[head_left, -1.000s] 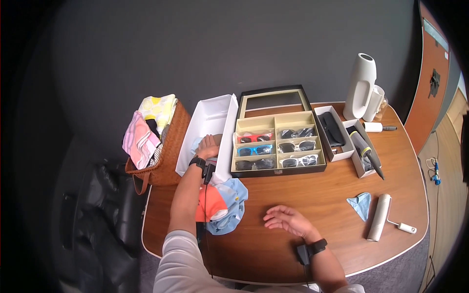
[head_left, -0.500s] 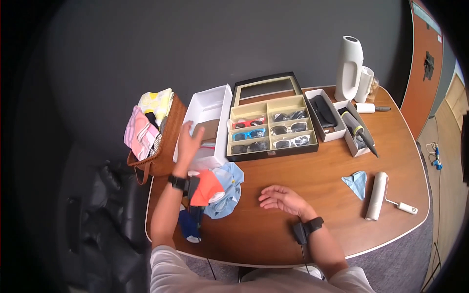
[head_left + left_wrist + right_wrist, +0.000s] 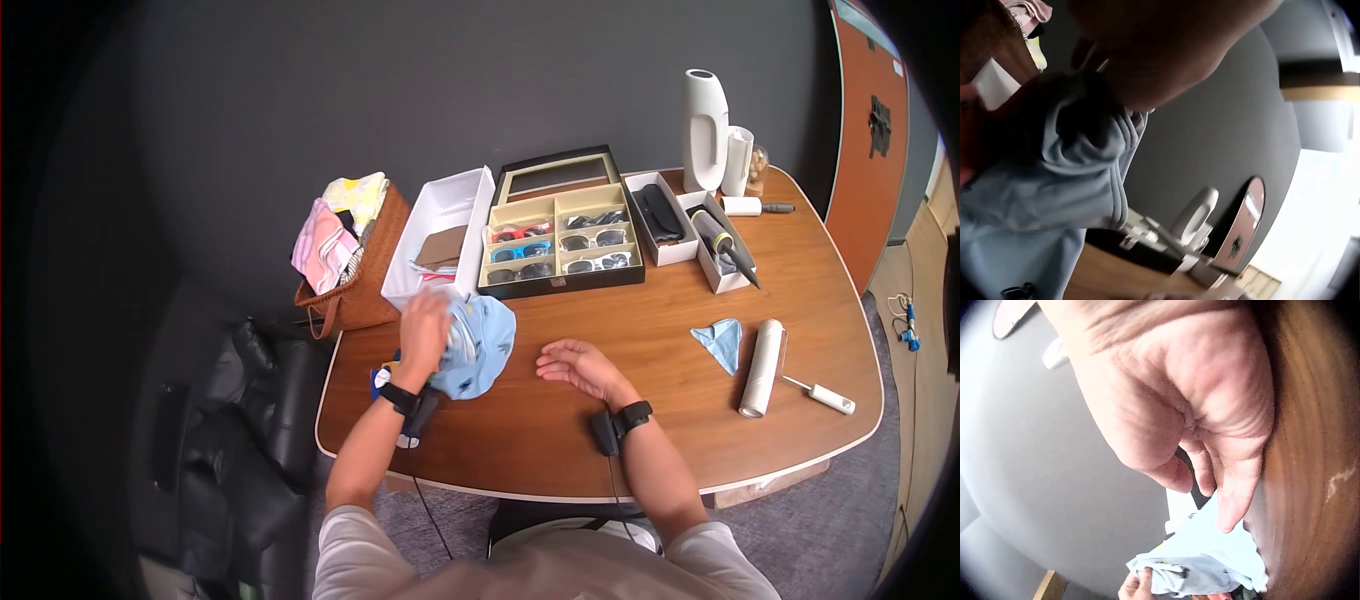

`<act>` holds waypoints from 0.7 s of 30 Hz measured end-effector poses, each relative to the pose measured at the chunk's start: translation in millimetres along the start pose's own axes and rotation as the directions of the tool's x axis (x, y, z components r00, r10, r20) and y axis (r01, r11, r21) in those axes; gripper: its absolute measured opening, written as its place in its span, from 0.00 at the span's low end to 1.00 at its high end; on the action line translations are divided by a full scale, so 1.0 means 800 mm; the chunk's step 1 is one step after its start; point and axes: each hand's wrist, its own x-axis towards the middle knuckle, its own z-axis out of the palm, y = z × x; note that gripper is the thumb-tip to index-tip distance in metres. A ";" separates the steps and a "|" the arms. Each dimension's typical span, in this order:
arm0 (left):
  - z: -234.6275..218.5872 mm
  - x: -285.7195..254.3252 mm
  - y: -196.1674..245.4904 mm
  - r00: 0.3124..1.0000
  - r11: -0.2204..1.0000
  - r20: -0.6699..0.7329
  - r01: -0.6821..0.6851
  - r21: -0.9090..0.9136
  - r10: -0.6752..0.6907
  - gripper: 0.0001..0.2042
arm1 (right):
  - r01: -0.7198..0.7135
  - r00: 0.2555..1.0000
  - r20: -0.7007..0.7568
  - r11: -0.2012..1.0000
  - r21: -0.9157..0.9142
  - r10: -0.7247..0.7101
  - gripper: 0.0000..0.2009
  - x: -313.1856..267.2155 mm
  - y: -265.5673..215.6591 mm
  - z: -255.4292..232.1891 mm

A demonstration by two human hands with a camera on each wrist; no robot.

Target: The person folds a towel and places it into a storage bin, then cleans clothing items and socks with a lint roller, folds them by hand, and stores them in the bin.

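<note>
Over the left part of the table, my left hand (image 3: 425,335) grips the edge of a light blue garment (image 3: 485,345). In the left wrist view the garment's stitched hem (image 3: 1119,194) hangs below the fingers, and orange fabric (image 3: 967,134) shows at the left edge. The right wrist view shows the left thumb (image 3: 1146,578) pinching a corner of the garment, lifted. My right hand (image 3: 583,368) rests by the wooden tabletop, palm turned inward, fingers loosely bent, holding nothing. Blue and white fabric (image 3: 380,378) lies partly hidden behind the left wrist.
Behind the garment stands a white box (image 3: 450,195) with folded brown cloth (image 3: 440,247). A woven basket (image 3: 375,270) of clothes is left of it. A sunglasses display case (image 3: 562,283) sits centrally. Rightward are a small blue cloth (image 3: 720,343) and a lint roller (image 3: 763,370).
My left hand has come out of the white box, back towards me, and taken hold of the light blue garment, now lifted over the orange piece. The right hand has stayed nearly still.
</note>
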 end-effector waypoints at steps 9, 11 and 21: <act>-0.126 0.066 0.036 0.814 0.363 -0.045 0.208 -0.908 -0.579 0.12 | 0.100 0.991 -0.067 0.976 -0.194 -0.115 0.16 -0.019 -0.029 0.021; -0.127 0.070 0.049 0.781 0.006 0.185 0.235 -0.972 -0.597 0.12 | 0.146 0.983 -0.077 0.964 -0.221 -0.167 0.19 -0.020 -0.040 0.019; -0.036 0.040 0.155 0.807 -0.791 0.575 0.262 -0.552 -0.134 0.12 | 0.254 0.904 -0.262 0.917 -0.306 -0.338 0.22 -0.074 -0.100 -0.007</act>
